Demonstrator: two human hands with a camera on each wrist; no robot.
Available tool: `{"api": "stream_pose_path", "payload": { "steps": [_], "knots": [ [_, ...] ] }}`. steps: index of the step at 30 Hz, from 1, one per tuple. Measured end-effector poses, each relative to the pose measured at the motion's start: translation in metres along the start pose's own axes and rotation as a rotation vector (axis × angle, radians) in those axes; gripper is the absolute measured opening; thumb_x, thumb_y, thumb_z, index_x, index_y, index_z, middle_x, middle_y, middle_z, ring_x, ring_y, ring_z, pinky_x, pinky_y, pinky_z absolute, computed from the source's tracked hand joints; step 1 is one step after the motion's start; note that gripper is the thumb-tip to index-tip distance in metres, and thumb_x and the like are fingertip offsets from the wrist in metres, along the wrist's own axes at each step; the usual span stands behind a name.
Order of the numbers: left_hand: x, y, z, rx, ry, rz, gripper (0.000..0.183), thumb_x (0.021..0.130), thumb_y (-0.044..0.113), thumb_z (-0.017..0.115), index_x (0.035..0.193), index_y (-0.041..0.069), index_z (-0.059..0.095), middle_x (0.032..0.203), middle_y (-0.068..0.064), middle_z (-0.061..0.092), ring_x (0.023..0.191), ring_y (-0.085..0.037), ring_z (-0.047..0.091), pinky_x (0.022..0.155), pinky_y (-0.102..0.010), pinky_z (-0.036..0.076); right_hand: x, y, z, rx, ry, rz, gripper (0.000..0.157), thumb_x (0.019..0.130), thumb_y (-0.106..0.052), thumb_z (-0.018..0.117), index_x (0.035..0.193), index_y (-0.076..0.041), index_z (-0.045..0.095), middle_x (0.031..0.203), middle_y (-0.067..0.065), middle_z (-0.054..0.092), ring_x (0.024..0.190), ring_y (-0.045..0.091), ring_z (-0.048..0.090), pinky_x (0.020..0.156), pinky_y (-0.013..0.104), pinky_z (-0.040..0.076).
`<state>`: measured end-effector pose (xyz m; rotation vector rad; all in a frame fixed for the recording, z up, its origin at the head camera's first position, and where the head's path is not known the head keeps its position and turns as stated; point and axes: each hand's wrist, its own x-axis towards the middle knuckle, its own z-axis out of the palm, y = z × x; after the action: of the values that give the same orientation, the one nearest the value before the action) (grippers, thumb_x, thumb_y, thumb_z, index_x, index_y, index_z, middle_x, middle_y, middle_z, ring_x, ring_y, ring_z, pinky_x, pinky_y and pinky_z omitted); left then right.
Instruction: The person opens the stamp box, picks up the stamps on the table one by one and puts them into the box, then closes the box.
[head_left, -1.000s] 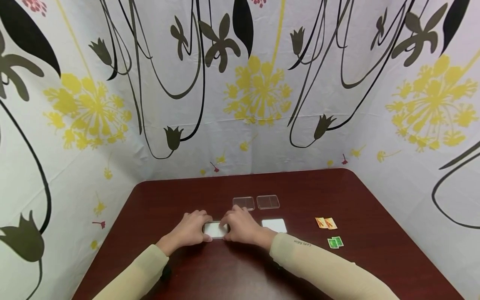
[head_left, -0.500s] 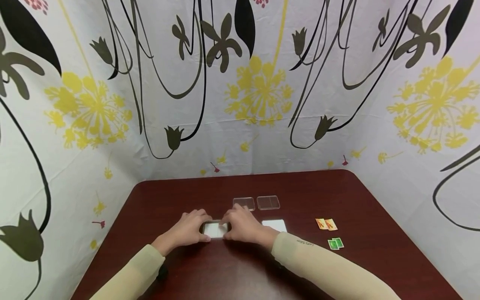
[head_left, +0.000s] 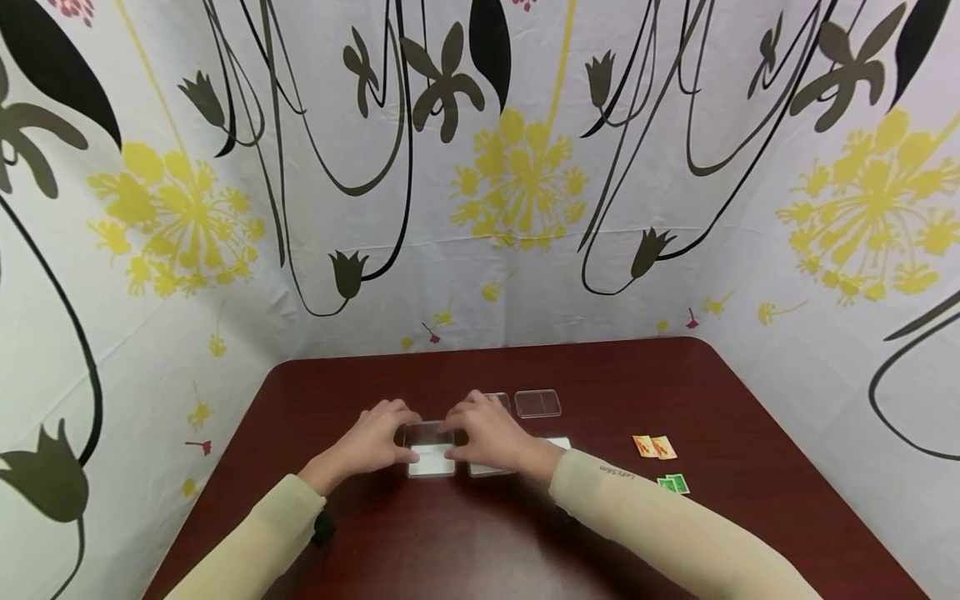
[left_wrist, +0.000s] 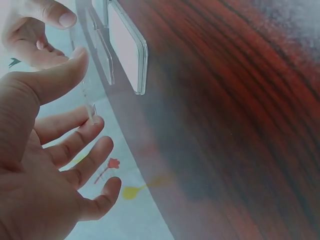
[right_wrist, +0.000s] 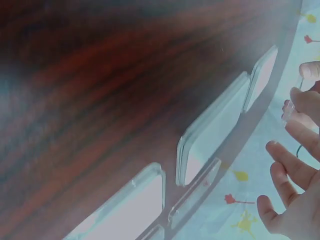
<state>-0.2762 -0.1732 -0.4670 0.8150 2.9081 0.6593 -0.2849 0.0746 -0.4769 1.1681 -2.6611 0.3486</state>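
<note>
A clear plastic lid (head_left: pixel 429 432) is held up between my two hands, above and just behind a flat box with a white inside (head_left: pixel 432 463). My left hand (head_left: pixel 373 443) pinches its left side between thumb and fingertips, and the other fingers are spread, as the left wrist view shows. On the opposite side my right hand (head_left: pixel 489 433) pinches the lid's edge (right_wrist: pixel 289 111). A second white box (head_left: pixel 486 470) lies under my right hand, partly hidden. Another white box (head_left: pixel 559 442) shows beyond the right wrist.
At the back of the brown table (head_left: pixel 600 375) lie a clear lid (head_left: pixel 537 403) and another clear lid (head_left: pixel 501 402), half covered by my right hand. Orange packets (head_left: pixel 654 447) and green packets (head_left: pixel 677 483) lie at the right. A patterned cloth (head_left: pixel 420 308) surrounds the table.
Both hands have risen and moved back from the white box, lifting the clear lid off it. The box stays on the table, and the second white box has come into view.
</note>
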Motion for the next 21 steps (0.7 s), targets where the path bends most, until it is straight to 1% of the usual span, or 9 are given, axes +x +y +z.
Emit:
{"api": "stream_pose_path", "payload": {
  "steps": [4,7,11,15,21],
  "knots": [
    [0.003,0.000,-0.002,0.004,0.014,-0.002,0.047,0.080,0.034,0.087,0.120,0.015,0.072,0.108,0.003,0.059,0.103,-0.018,0.051,0.091,-0.054,0.040,0.003,0.006,-0.003,-0.002,0.008,-0.003,0.035,0.080,-0.045,0.084,0.111,-0.029,0.079,0.112,-0.013,0.070,0.100,0.013,0.049,0.079,0.039,0.040],
    [0.007,-0.001,-0.003,0.037,0.017,0.007,0.050,0.080,0.036,0.087,0.122,0.016,0.071,0.111,0.005,0.059,0.104,-0.017,0.050,0.092,-0.053,0.040,0.006,0.010,-0.006,0.005,0.006,0.002,0.034,0.080,-0.044,0.084,0.110,-0.029,0.079,0.112,-0.013,0.070,0.100,0.013,0.049,0.079,0.039,0.040],
    [0.014,-0.003,-0.005,0.078,0.021,0.023,0.052,0.078,0.038,0.088,0.122,0.017,0.072,0.111,0.007,0.059,0.103,-0.015,0.048,0.092,-0.051,0.040,0.009,0.015,-0.009,0.008,-0.001,0.019,0.034,0.080,-0.043,0.084,0.111,-0.029,0.079,0.114,-0.014,0.069,0.100,0.012,0.049,0.080,0.038,0.040],
    [0.020,-0.004,-0.008,0.075,0.025,0.023,0.051,0.076,0.037,0.089,0.120,0.017,0.073,0.109,0.008,0.059,0.101,-0.015,0.048,0.091,-0.050,0.040,0.013,0.019,-0.010,0.015,-0.009,0.026,0.036,0.080,-0.043,0.085,0.112,-0.027,0.079,0.115,-0.013,0.070,0.100,0.012,0.048,0.080,0.038,0.040],
    [0.027,-0.004,-0.014,0.056,0.022,0.018,0.054,0.077,0.034,0.089,0.124,0.015,0.072,0.112,0.006,0.059,0.104,-0.017,0.048,0.091,-0.051,0.040,0.017,0.025,-0.013,0.017,-0.010,0.030,0.037,0.080,-0.043,0.085,0.113,-0.027,0.078,0.115,-0.013,0.070,0.101,0.013,0.049,0.082,0.040,0.040]
  ]
}}
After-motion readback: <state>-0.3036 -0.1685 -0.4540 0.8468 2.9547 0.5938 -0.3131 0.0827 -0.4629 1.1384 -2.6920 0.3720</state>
